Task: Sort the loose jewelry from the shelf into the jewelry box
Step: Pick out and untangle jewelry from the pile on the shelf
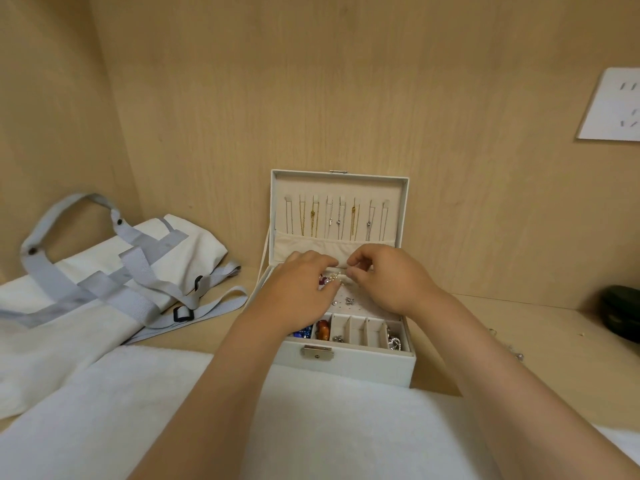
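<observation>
A white jewelry box [346, 367] stands open on the shelf, with several chains hanging inside its raised lid [337, 183]. Its front compartments hold a blue piece [304, 331], an amber stone [322, 330] and silver pieces [394, 342]. Both hands are over the box's rear section. My left hand [299, 291] curls its thumb and fingers round a small pearl and gold piece [333, 277]. My right hand [388, 280] pinches the other end of that piece with thumb and forefinger. Small silver studs [349, 300] lie on the pad below. Loose silver jewelry [517, 356] lies on the shelf to the right.
A white bag with grey straps [114, 271] lies at the left. A white towel [138, 410] covers the shelf's front. At the far right sits a dark green case [620, 313]. A white socket [613, 105] is on the back wall.
</observation>
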The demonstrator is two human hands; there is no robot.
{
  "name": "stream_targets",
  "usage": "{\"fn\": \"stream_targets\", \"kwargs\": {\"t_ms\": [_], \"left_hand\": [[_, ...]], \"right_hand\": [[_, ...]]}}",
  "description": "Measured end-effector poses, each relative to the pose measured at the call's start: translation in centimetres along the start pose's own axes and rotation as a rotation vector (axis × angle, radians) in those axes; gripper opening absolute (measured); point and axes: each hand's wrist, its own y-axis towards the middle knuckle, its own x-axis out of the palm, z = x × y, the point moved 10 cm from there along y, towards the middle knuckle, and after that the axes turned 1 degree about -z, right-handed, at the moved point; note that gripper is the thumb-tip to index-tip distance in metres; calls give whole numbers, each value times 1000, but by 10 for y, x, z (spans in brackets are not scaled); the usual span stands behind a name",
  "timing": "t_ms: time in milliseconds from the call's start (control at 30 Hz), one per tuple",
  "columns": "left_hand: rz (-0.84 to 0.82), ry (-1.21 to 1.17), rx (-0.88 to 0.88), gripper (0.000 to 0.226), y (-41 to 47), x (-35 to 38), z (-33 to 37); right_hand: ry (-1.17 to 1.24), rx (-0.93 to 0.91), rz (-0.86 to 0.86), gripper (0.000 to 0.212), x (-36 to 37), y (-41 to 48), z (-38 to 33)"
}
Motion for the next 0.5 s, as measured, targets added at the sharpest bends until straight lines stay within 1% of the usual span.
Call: {"fn": "stream_targets", "kwargs": {"t_ms": [100,200,267,400,500], "left_hand": [[64,-40,34,39,-3,-7,19],[68,-85,90,34,1,-4,51],[27,-69,135,31,9,6,79],[-71,-83,184,24,28,36,130],[-238,-27,151,16,37,72,153]], "right_hand": [[45,5,5,11,-26,-7,11],[47,21,-31,6,-52,-19,36],[26,42,-87,5,-65,-31,59],[-41,110,-169,11,-74,-63,109],[-56,144,-206,18,-69,-78,139]]}}
